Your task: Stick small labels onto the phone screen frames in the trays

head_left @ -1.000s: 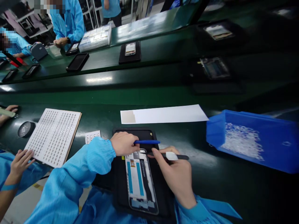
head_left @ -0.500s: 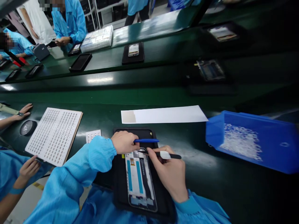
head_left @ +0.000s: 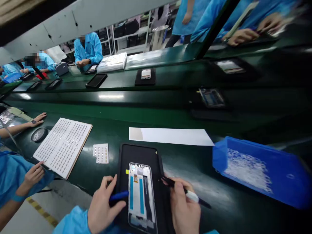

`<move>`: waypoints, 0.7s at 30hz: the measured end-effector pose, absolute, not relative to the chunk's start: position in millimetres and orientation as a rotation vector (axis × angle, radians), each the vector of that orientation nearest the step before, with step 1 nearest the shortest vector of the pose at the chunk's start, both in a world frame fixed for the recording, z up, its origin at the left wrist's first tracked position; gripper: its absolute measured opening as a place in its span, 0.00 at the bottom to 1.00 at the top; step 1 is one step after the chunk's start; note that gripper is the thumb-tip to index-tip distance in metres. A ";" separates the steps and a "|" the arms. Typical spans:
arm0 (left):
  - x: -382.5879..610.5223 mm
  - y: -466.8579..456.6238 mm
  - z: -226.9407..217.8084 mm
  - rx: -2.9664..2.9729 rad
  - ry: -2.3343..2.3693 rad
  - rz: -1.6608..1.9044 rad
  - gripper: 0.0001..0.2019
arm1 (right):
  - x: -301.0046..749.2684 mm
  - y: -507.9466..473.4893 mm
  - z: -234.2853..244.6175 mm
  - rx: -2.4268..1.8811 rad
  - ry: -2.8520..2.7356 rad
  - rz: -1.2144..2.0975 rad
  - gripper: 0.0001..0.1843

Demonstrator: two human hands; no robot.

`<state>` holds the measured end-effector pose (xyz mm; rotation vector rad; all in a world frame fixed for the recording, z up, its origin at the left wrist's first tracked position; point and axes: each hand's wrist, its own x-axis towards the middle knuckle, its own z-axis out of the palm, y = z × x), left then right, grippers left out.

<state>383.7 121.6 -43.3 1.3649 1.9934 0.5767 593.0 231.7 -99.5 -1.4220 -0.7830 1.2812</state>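
Right, from the head camera: the opened phone point(head_left: 141, 198) lies on the black tray point(head_left: 138, 151), at the near side of the bench point(head_left: 112, 125), squarely between the two hands. Two light-blue strips run down it, a dark strip beside them, and a yellow tab point(head_left: 127, 171) pokes out by its upper left corner.

On the left, the left hand point(head_left: 104, 201) has thumb and forefinger spread well apart, with hold of a blue stick point(head_left: 119, 195) that juts out between them towards the phone; its other fingers are hard to see.

Over to the right hand point(head_left: 185, 203), closed round dark tweezers point(head_left: 191, 195) with a white wrap; their tips point over the tray's right side, clear of the phone.

Beyond the tray, there's a white paper strip point(head_left: 173, 136), and off to the right a blue bin point(head_left: 287, 182) with small white pieces point(head_left: 247, 170) inside. Leftwards, a small card point(head_left: 100, 153) bearing little parts, then a big white board point(head_left: 63, 144) with rows of them, a co-worker's hand point(head_left: 35, 174) at its near left corner, and a round dish point(head_left: 39, 134) just beside.
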 end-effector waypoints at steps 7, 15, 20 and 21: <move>347.5 177.6 -9.9 0.944 1.687 1.059 0.30 | 577.6 267.9 -66.1 -1.187 -0.553 1.330 0.29; 270.8 393.7 6.5 0.995 2.012 1.129 0.28 | 590.5 296.9 -93.3 -1.360 -0.862 1.134 0.38; 250.7 425.9 13.2 1.116 2.231 0.967 0.17 | 585.5 291.3 -110.3 -1.457 -1.015 1.146 0.39; 249.0 418.1 14.9 1.152 2.251 0.927 0.16 | 584.1 289.9 -108.0 -1.465 -1.039 1.146 0.38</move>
